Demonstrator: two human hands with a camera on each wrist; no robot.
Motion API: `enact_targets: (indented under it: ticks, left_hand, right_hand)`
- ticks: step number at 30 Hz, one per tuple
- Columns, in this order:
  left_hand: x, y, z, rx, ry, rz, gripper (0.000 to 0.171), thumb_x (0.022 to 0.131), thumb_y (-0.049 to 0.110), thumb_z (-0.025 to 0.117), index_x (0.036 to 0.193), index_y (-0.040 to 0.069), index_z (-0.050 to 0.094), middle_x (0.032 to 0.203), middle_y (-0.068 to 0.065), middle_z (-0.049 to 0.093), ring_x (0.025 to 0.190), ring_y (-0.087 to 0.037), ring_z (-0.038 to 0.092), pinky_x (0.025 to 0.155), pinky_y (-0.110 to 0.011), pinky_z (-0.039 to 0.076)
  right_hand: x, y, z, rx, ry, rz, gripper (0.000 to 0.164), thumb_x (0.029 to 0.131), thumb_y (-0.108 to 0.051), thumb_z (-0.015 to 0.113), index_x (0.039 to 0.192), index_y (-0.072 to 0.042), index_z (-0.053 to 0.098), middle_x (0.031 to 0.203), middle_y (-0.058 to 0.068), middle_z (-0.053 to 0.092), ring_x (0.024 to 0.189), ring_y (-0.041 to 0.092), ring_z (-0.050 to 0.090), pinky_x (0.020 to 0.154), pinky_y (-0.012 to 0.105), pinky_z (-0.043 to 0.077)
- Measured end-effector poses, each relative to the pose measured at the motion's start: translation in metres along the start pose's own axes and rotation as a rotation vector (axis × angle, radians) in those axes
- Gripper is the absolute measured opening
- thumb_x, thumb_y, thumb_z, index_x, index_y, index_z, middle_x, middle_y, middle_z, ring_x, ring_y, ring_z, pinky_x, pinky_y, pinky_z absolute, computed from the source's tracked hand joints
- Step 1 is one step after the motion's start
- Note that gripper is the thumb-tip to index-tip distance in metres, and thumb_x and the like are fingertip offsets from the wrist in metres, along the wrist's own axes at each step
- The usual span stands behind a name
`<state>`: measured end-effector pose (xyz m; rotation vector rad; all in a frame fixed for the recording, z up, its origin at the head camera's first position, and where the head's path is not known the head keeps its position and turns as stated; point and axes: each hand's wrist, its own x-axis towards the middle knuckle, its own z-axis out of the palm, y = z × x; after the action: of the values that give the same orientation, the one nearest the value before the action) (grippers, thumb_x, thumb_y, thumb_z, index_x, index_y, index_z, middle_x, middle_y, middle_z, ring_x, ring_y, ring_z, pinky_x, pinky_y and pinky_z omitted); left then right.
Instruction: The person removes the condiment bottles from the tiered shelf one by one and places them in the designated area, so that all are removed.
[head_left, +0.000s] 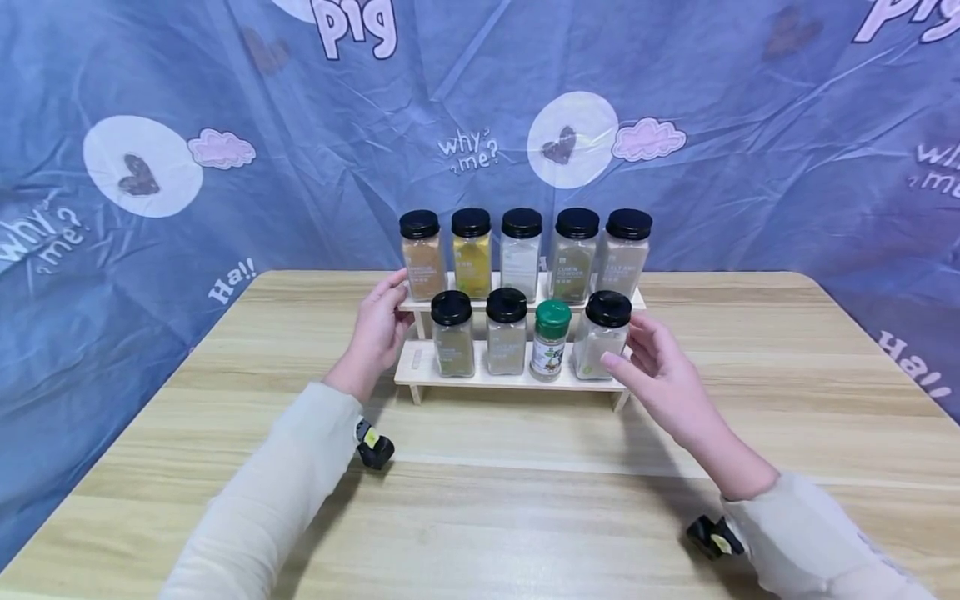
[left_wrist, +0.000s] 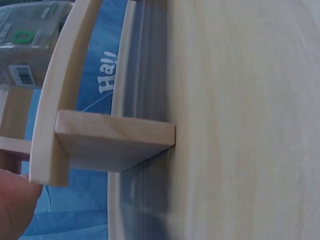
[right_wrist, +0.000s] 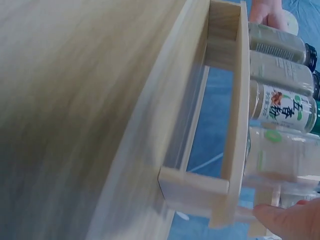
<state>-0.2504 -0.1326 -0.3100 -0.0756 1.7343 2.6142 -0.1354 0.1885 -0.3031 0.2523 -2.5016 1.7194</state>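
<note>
A light wooden two-tier spice rack [head_left: 510, 382] bears black-capped spice jars and one small green-capped spice bottle [head_left: 551, 342]. At its left end my left hand [head_left: 381, 327] grips the upper shelf, fingers around its edge. In the left wrist view, the thumb [left_wrist: 17, 202] is beside a board's corner. My right hand [head_left: 667, 379] is at the rack's right end, beside the rightmost lower jar [head_left: 600, 343]. Its thumb overlaps that jar in the head view; in the right wrist view, the thumb [right_wrist: 280, 220] is just off the jar's side. The right fingertips are partly hidden.
Five jars line the upper shelf, among them a yellow one [head_left: 472, 258]. The rack stands on a wood-grain table [head_left: 480, 500], toward its far edge. Behind hangs a blue printed cloth [head_left: 360, 183]. A small black camera sits at each wrist.
</note>
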Motion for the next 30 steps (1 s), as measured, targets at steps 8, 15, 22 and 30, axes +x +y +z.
enact_targets:
  ticks: [8, 15, 22, 30]
  left_hand:
    - [0.0, -0.004, 0.004, -0.004, 0.014, 0.0, 0.042, 0.096, 0.006, 0.037, 0.138, 0.007, 0.042, 0.11, 0.001, 0.051, 0.069, -0.009, 0.041, 0.064, -0.016, 0.034]
    - [-0.002, -0.007, 0.004, 0.007, 0.045, -0.007, 0.041, 0.096, 0.007, 0.038, 0.137, 0.007, 0.044, 0.11, 0.0, 0.052, 0.067, -0.008, 0.043, 0.063, -0.015, 0.036]
    - [-0.002, -0.009, 0.004, 0.01, 0.074, -0.002, 0.043, 0.092, 0.004, 0.04, 0.134, 0.009, 0.048, 0.101, 0.001, 0.055, 0.06, -0.006, 0.039, 0.057, -0.015, 0.033]
    - [-0.001, -0.01, 0.005, 0.011, 0.1, 0.038, 0.039, 0.09, 0.003, 0.041, 0.126, 0.009, 0.054, 0.091, 0.003, 0.057, 0.059, -0.006, 0.039, 0.057, -0.016, 0.033]
  right_hand:
    - [0.004, 0.0, 0.011, 0.092, 0.023, 0.075, 0.079, 0.085, -0.015, 0.066, 0.144, -0.001, 0.014, 0.145, 0.025, 0.03, 0.132, 0.032, 0.033, 0.109, 0.045, 0.027]
    - [0.007, 0.003, 0.021, 0.115, 0.047, 0.111, 0.088, 0.081, -0.012, 0.07, 0.144, -0.005, 0.01, 0.145, 0.021, 0.033, 0.131, 0.027, 0.035, 0.109, 0.042, 0.028]
    - [0.011, 0.007, 0.028, 0.019, 0.094, 0.127, 0.09, 0.078, -0.018, 0.074, 0.143, -0.005, 0.013, 0.137, 0.019, 0.041, 0.125, 0.028, 0.041, 0.106, 0.041, 0.032]
    - [0.017, 0.007, 0.034, -0.112, 0.163, 0.134, 0.079, 0.077, -0.024, 0.075, 0.136, -0.004, 0.027, 0.126, 0.018, 0.049, 0.114, 0.031, 0.047, 0.098, 0.044, 0.037]
